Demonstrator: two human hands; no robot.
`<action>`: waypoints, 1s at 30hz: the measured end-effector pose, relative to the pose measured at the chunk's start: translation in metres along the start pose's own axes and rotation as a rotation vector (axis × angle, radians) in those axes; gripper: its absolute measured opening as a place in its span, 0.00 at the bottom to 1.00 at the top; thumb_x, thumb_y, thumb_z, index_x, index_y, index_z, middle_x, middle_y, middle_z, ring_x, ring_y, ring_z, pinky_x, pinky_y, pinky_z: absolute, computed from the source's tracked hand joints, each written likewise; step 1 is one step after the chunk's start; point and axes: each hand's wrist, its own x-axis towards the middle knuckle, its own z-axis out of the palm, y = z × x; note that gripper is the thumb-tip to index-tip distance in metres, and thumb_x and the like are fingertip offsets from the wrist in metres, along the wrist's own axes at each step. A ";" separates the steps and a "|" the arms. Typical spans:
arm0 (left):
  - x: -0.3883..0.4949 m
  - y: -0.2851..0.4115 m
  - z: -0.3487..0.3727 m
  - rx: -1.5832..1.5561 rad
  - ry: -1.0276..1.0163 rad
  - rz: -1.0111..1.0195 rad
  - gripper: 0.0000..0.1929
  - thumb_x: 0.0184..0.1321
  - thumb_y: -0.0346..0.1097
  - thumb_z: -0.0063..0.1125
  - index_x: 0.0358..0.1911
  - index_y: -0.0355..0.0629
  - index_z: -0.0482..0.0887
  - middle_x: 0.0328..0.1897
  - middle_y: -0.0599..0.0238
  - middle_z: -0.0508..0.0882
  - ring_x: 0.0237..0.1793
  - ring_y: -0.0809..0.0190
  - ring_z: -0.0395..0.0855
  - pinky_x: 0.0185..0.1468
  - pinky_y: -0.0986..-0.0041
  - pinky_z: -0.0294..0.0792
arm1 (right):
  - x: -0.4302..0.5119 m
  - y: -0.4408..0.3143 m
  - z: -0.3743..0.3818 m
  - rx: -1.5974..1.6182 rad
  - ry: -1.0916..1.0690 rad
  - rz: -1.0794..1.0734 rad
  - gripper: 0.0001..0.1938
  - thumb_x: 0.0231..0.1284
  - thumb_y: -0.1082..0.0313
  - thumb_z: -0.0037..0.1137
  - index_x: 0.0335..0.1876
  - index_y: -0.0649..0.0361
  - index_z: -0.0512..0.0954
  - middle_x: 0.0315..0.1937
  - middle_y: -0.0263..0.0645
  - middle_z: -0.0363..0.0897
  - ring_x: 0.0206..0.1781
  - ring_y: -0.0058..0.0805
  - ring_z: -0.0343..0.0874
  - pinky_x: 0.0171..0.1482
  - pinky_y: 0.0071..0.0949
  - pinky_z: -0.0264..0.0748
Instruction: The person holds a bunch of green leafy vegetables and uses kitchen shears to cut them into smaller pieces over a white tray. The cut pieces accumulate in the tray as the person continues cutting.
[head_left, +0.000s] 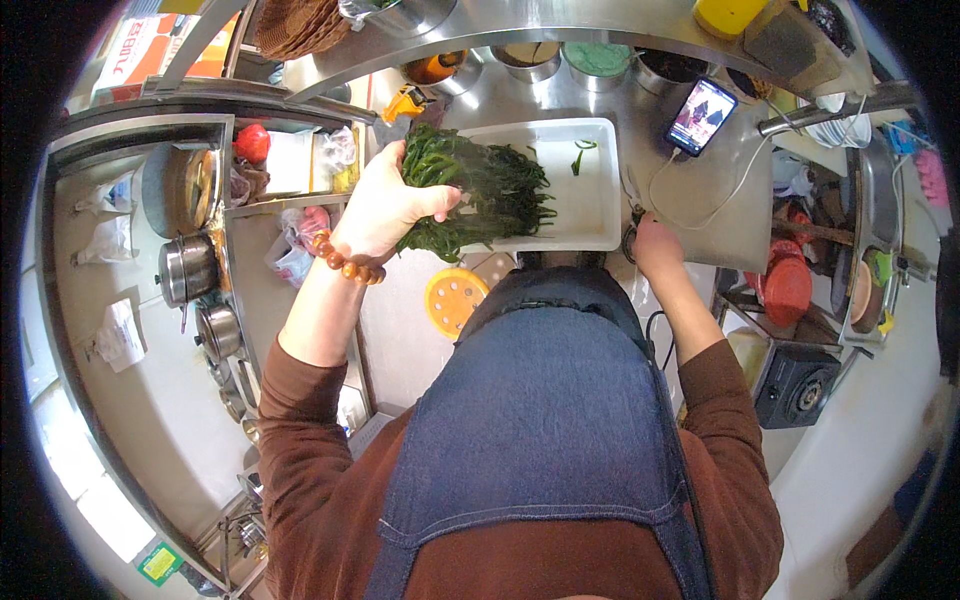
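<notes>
A thick bunch of dark green leafy strips (480, 187), possibly seaweed or leaf vegetable, hangs over the left end of a white plastic tray (589, 217). My left hand (401, 195), with a beaded bracelet at the wrist, grips the bunch's left end, thumb on top; most of its fingers are hidden by the strips. To the right of the tray, my right hand (656, 244) holds a pair of scissors (632, 196) by the dark handles, blades pointing away from me. Two small green pieces (577, 161) lie apart on the tray floor.
A phone (701, 116) with a lit screen and a white cable (697, 225) lies right of the tray. Metal containers of sauces (596, 60) line the back beneath a steel shelf (517, 22). A yellow-handled tool (405, 103) sits behind my left hand. Below stands an orange stool (456, 300).
</notes>
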 end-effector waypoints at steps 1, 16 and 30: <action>0.001 -0.001 0.000 0.014 0.008 -0.001 0.25 0.53 0.23 0.74 0.53 0.31 0.76 0.38 0.62 0.86 0.30 0.67 0.83 0.39 0.76 0.78 | -0.002 0.001 -0.003 0.021 0.034 -0.043 0.16 0.71 0.70 0.49 0.59 0.68 0.76 0.44 0.59 0.89 0.50 0.56 0.90 0.52 0.53 0.86; 0.002 -0.004 -0.027 -0.172 -0.022 -0.005 0.20 0.52 0.24 0.73 0.47 0.31 0.79 0.34 0.62 0.87 0.31 0.67 0.83 0.43 0.74 0.78 | 0.019 0.022 0.047 0.006 0.255 -0.020 0.24 0.62 0.63 0.67 0.63 0.62 0.78 0.55 0.54 0.84 0.55 0.51 0.87 0.54 0.46 0.85; 0.020 -0.008 -0.034 -0.219 -0.107 0.094 0.19 0.55 0.25 0.76 0.47 0.34 0.80 0.33 0.63 0.87 0.33 0.65 0.85 0.43 0.74 0.79 | -0.126 -0.039 -0.114 1.340 -0.504 -0.404 0.29 0.63 0.72 0.74 0.70 0.66 0.77 0.46 0.38 0.88 0.51 0.26 0.88 0.59 0.29 0.84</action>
